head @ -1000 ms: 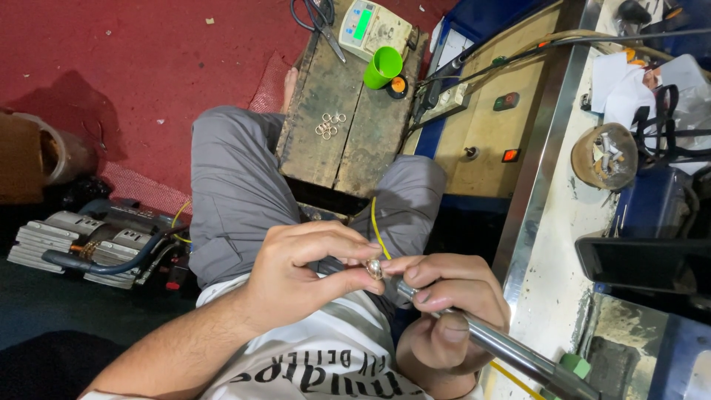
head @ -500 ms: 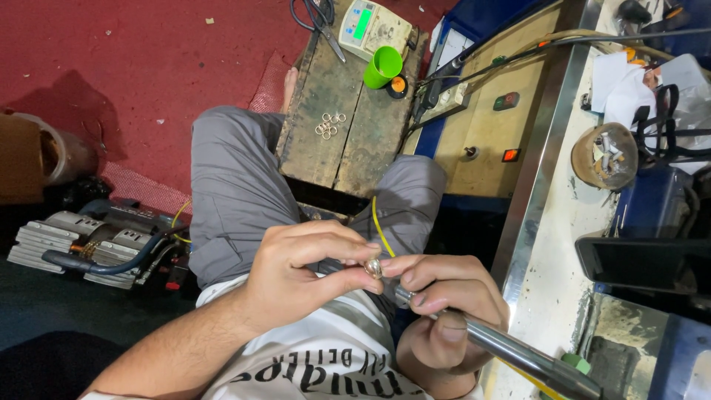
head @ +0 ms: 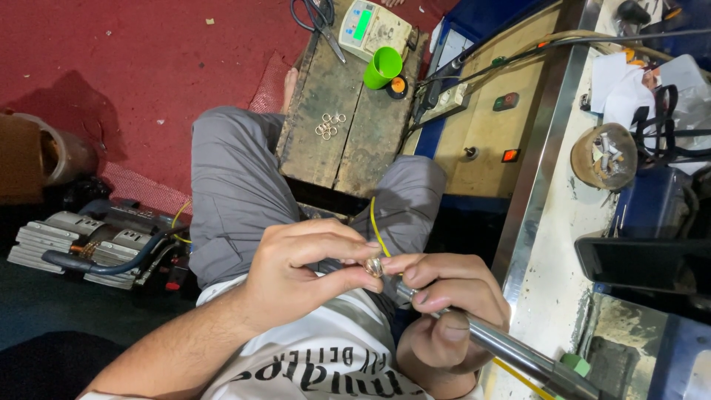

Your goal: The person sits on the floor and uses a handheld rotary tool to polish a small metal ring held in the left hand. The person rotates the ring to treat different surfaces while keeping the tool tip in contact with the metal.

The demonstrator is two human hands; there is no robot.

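Red carpet (head: 111, 67) covers the floor at the far left, with a steel-edged workbench (head: 552, 244) running down the right side and a worn wooden block (head: 348, 126) standing between the seated person's grey-trousered knees. On that block lie a small cluster of metal rings (head: 329, 126), a green cup (head: 383, 67), a digital scale (head: 372, 28) and scissors (head: 320, 22) at its far end. Nearer, over the lap, the right hand (head: 448, 318) is closed around a tapered steel mandrel (head: 511, 352), whose long axis runs from the near right up toward the left, its thin tip pointing at the left hand (head: 304, 278). The left hand's thumb and fingers pinch a small ring (head: 375, 264) right at that tip, so the ring sits between both hands, touching each. Whether the ring is already over the tip I cannot tell.
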